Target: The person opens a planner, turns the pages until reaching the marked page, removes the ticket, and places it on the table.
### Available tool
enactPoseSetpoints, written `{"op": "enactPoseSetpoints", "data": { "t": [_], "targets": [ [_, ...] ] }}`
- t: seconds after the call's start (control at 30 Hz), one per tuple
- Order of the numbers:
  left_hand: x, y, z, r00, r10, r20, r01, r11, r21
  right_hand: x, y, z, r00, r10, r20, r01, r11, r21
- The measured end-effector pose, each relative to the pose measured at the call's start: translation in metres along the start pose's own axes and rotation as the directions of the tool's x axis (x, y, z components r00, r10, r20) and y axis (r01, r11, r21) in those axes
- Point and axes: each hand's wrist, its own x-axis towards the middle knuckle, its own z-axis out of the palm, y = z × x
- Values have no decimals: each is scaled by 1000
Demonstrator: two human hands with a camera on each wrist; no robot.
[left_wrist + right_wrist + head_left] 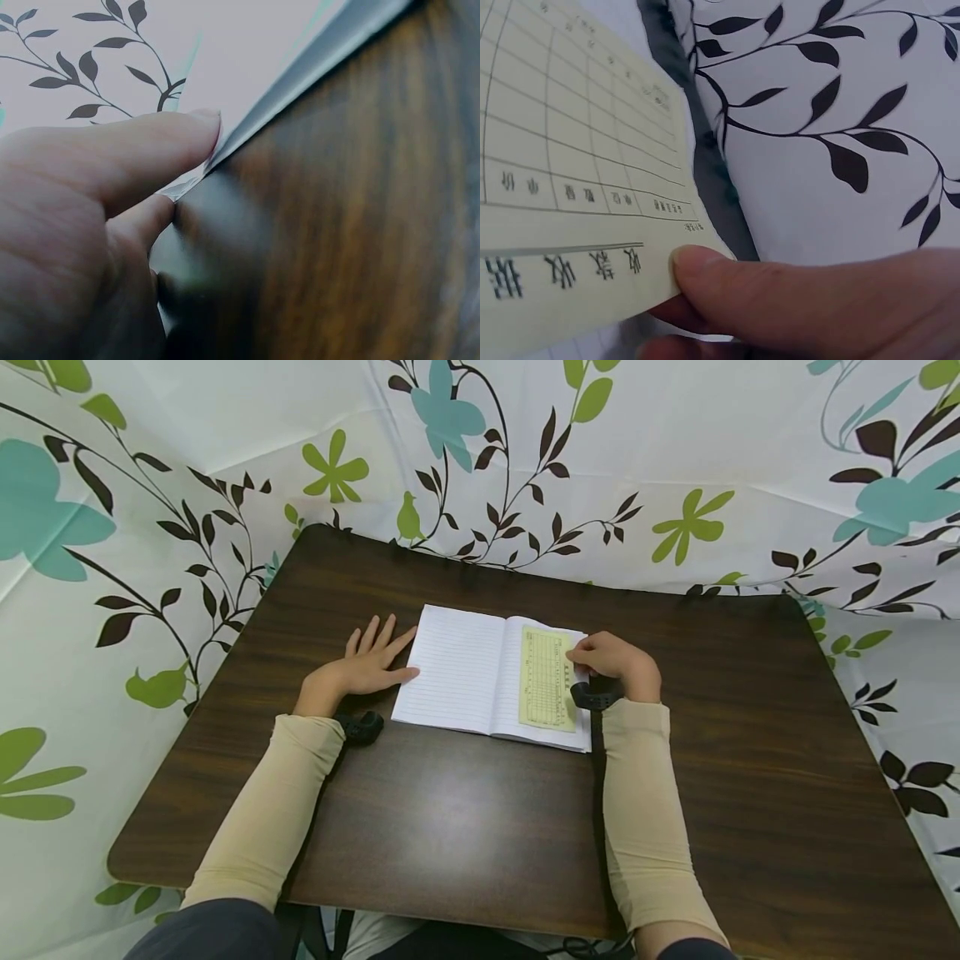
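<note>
An open notebook [457,672] with lined pages lies on the table, its spine running away from me. Over its right page is a yellow printed receipt slip [546,681]. My right hand [618,662] pinches the slip's right edge between thumb and fingers; in the right wrist view the slip [585,150] shows a ruled grid and printed characters, with the thumb [705,274] on top. My left hand [362,667] lies with spread fingers at the notebook's left edge. In the left wrist view, its thumb [172,142] touches the page edge.
The dark wooden table [450,827] spreads around the notebook on all sides. A white curtain [525,485] with leaf and flower prints hangs behind the table's far edge. Black wrist cameras [596,695] sit at both wrists, and a dark cable [588,947] shows at the near edge.
</note>
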Motion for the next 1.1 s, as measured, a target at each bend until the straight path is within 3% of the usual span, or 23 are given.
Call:
{"op": "enactPoseSetpoints", "data": {
  "t": [0.17, 0.4, 0.7, 0.9, 1.1],
  "targets": [
    [-1, 0, -1, 1000, 11, -4, -11, 1000, -10, -5, 3, -2, 999, -26, 36, 23, 995, 100],
    [-5, 5, -3, 1000, 14, -4, -14, 1000, -18, -8, 9, -4, 997, -50, 63, 39, 987, 154],
    [-6, 5, -3, 1000, 10, 0, -10, 1000, -13, -21, 21, -14, 997, -81, 6, 77, 971, 226],
    [-4, 4, -2, 1000, 6, 4, -6, 1000, -5, -32, 33, -24, 998, -56, -24, 61, 955, 291],
    [-4, 4, -2, 1000, 8, 5, -8, 1000, 2, -42, 51, -32, 999, -11, -54, 25, 961, 277]
  ]
}}
